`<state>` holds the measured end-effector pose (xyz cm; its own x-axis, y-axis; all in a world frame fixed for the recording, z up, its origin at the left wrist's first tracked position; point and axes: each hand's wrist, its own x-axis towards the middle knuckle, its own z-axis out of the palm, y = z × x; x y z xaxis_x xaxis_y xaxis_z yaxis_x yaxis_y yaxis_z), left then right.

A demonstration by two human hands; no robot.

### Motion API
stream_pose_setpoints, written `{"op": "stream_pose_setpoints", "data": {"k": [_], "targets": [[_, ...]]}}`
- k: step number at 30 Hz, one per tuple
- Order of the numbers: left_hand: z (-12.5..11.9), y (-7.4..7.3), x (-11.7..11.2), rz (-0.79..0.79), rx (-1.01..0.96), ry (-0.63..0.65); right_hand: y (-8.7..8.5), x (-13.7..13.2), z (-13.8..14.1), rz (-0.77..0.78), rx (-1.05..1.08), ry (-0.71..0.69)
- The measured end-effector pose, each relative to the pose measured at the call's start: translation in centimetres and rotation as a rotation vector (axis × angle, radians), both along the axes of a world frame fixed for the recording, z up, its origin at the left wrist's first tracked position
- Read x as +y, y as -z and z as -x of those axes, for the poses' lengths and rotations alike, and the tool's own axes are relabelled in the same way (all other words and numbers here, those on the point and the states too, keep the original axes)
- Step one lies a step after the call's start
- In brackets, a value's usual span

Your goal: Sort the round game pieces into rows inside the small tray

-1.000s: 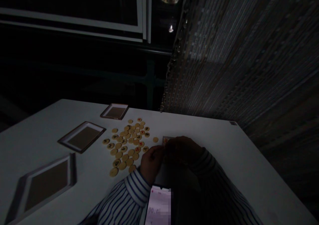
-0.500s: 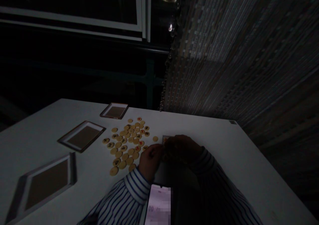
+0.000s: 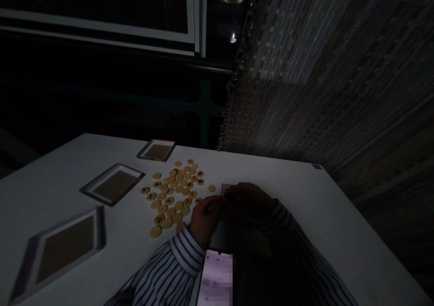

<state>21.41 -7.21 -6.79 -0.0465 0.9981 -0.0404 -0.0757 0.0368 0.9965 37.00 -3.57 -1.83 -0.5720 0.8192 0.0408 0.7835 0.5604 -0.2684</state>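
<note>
My left hand point(image 3: 204, 218) is closed, its fingers curled in at the near side of a small box point(image 3: 224, 187) with a thin pale rim. Over that box bends my right hand point(image 3: 249, 201), fingers curved down in deep shadow. The fingertips of both hands come together there, and what they grip is too dark to make out. Left of my left hand lie many loose round wooden Chinese chess pieces point(image 3: 169, 190), some face up with red or black characters, others blank side up. One piece point(image 3: 212, 188) sits apart from the heap, near the box.
Three shallow open frames or trays, a far one point(image 3: 156, 151), a middle one point(image 3: 113, 184) and a near one point(image 3: 64, 247), line the left of the white table point(image 3: 325, 233). A lit phone point(image 3: 217, 279) stands below my hands. A bead curtain point(image 3: 291, 71) hangs behind the table at right.
The view has shifted very slightly. My hands stay at the box, with only a small movement of the fingers; the loose pieces lie as before.
</note>
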Motion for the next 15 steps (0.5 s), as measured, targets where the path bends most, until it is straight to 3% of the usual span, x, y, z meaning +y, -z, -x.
{"op": "stream_pose_setpoints", "data": {"k": [15], "targets": [[0.07, 0.04, 0.09, 0.029, -0.04, 0.006, -0.32, -0.17, 0.19, -0.036, -0.029, 0.049]]}}
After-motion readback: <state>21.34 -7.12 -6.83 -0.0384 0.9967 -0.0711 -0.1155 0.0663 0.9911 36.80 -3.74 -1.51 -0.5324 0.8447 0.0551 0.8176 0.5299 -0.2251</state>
